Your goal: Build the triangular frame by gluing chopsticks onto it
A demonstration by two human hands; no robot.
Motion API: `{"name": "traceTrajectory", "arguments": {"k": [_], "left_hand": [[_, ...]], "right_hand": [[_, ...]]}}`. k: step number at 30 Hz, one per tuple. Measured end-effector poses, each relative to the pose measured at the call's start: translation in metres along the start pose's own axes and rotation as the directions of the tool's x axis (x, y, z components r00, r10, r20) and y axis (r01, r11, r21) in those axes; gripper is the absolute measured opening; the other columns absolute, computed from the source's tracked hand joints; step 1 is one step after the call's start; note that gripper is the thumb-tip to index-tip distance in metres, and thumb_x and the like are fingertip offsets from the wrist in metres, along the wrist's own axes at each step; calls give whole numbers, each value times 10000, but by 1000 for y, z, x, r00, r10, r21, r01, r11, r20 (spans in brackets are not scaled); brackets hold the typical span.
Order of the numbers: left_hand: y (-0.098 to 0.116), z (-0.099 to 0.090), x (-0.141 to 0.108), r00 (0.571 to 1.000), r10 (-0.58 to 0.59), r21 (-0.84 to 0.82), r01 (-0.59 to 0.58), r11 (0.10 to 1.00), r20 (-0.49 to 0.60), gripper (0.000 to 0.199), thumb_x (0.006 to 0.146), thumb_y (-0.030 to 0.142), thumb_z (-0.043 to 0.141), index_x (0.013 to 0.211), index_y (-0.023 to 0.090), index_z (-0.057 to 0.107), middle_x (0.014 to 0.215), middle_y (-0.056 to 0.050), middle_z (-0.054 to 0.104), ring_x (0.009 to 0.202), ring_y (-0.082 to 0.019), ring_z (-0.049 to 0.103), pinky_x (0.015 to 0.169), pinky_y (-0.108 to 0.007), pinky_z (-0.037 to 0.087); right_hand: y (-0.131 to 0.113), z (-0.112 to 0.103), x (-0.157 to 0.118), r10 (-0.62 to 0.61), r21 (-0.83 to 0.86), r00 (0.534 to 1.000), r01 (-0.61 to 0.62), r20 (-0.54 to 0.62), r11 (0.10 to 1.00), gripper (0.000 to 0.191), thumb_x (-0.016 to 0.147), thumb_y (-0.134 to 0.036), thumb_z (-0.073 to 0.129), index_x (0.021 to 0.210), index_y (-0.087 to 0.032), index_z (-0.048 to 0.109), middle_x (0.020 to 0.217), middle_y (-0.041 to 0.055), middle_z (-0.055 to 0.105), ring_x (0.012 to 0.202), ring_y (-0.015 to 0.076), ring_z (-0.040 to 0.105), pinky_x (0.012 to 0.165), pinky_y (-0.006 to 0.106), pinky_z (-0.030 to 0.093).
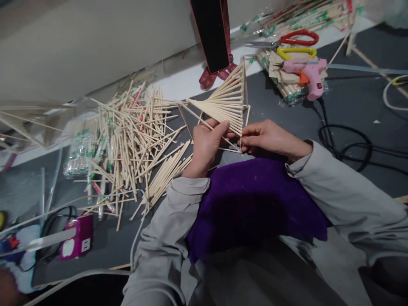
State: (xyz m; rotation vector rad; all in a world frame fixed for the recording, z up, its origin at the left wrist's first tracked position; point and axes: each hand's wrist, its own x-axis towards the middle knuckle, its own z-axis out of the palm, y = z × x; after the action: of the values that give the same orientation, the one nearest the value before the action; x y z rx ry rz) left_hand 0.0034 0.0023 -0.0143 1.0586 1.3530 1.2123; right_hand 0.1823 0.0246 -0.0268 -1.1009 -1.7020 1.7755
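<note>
A frame of thin wooden sticks [228,100] stands on the dark table, its sticks fanning from a point at the left to a near-upright edge at the right. My left hand [207,142] is closed on the frame's lower sticks, thumb on top. At the lower right corner, the fingers of my right hand [263,137] are pinched together against the frame's edge. Whether a separate small piece is between those fingertips is hidden. Left of my left hand lie a neat row of loose sticks [167,170] and a big tangled pile of sticks [130,131].
A pink glue gun [307,72] rests on bundled sticks at the right, beside red-handled scissors [299,37] and a black cable [344,148]. A phone-like black slab [212,34] stands behind the frame. Purple cloth [251,187] covers the near edge; a magenta box [78,238] sits lower left.
</note>
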Motion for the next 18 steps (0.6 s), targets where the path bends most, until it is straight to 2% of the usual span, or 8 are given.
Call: {"name": "traceTrajectory", "arguments": {"k": [8, 12, 16, 18], "left_hand": [[-2, -1, 1, 1000, -13, 1, 13, 1000, -2, 146, 771, 297, 715, 758, 154, 690, 681, -33, 710, 587, -134, 682, 547, -218, 548], [-3, -3, 4, 1000, 6, -11, -6, 1000, 12, 169, 754, 303, 725, 801, 141, 718, 716, -51, 729, 603, -138, 689, 554, -217, 553], [-3, -3, 6, 1000, 8, -48, -8, 999, 8, 177, 736, 287, 739, 808, 126, 733, 748, -61, 739, 595, -129, 685, 566, -210, 558], [-1, -3, 7, 1000, 10, -60, -10, 998, 6, 170, 733, 283, 738, 794, 125, 730, 734, -57, 733, 579, -124, 679, 543, -196, 543]], "right_hand": [[4, 1, 2, -22, -59, 999, 21, -24, 998, 74, 825, -215, 660, 852, -158, 696, 706, 42, 715, 623, 125, 655, 559, 219, 521], [-7, 0, -3, -98, -220, 987, 68, -130, 973, 130, 826, -230, 631, 909, -184, 721, 705, 18, 707, 597, 125, 647, 544, 223, 505], [-30, -18, -23, -196, -329, 931, 89, -308, 940, 154, 838, -275, 599, 870, -180, 717, 706, 20, 692, 605, 136, 660, 507, 221, 464], [-37, -41, -35, -271, -366, 853, 103, -445, 925, 139, 827, -274, 602, 821, -174, 698, 717, 27, 682, 590, 133, 647, 501, 228, 452]]}}
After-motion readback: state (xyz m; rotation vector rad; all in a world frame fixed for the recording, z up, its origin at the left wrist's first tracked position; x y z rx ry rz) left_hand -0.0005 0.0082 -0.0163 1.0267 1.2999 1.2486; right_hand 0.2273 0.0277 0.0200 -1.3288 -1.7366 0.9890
